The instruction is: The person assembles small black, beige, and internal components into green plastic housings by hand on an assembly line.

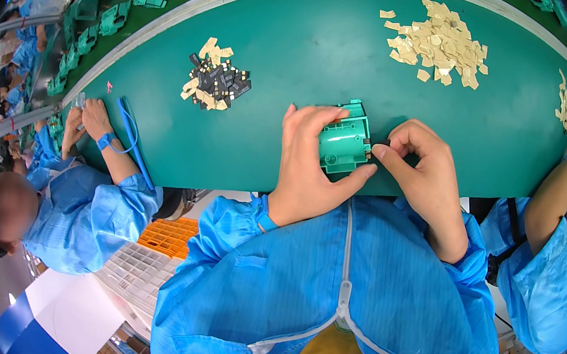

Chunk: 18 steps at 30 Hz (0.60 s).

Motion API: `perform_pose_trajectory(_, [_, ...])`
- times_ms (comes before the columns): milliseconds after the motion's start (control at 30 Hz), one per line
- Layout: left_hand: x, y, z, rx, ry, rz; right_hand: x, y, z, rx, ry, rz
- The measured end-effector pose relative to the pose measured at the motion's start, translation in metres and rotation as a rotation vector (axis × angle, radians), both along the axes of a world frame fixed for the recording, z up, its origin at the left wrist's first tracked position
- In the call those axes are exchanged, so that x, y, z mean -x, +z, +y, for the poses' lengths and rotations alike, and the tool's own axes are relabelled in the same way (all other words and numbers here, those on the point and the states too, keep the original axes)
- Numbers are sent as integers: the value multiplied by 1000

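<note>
**Green housing (346, 142) btwn L hand (304, 172) & R hand (426, 165)**

Your L hand holds the green housing from its L side, fingers toward the far end, thumb by the near end. Its long axis appears to run roughly away from you. Your R hand, thumb & fingers drawn narrow, meets the R edge; can't tell whether it pinches a small part.

Pretty bright, even light, with white glints on the curved green plastic housing (344, 142) and soft shadows on the green tabletop (300, 44). Fisheye bows the pale rail (153, 29) into an arc, corners go black, far left looks kinda mushy.
</note>
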<state>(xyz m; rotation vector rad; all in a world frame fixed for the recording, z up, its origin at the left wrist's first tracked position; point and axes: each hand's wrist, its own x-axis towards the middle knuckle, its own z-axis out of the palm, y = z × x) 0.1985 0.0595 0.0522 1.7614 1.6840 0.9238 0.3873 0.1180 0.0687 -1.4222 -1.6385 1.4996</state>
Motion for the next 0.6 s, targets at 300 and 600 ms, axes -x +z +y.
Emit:
perform_pose_trajectory(300, [11, -7, -12, 63, -26, -197, 1, 2, -5, -39, 15, 189])
perform_pose_trajectory(600, [15, 7, -7, 37, -104, -363, 0, 14, -9, 349, -16, 442])
